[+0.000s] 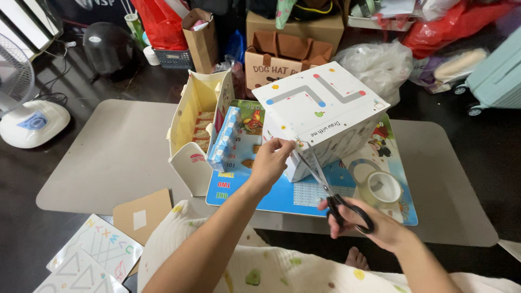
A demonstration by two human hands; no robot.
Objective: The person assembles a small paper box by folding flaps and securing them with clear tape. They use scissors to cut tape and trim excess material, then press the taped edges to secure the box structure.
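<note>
Left hand (269,163) pinching box (320,116) corner at centre frame, right hand (361,217) gripping scissors (331,192), blades beside fingertips: risk of nicked finger or box slipping.

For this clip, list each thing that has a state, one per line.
white box: closed, tilted, resting on the blue mat
scissors: blades at the box's lower corner
left hand: pinching the box edge
right hand: gripping the scissors
tape roll: lying flat
yellow carton: open
</note>
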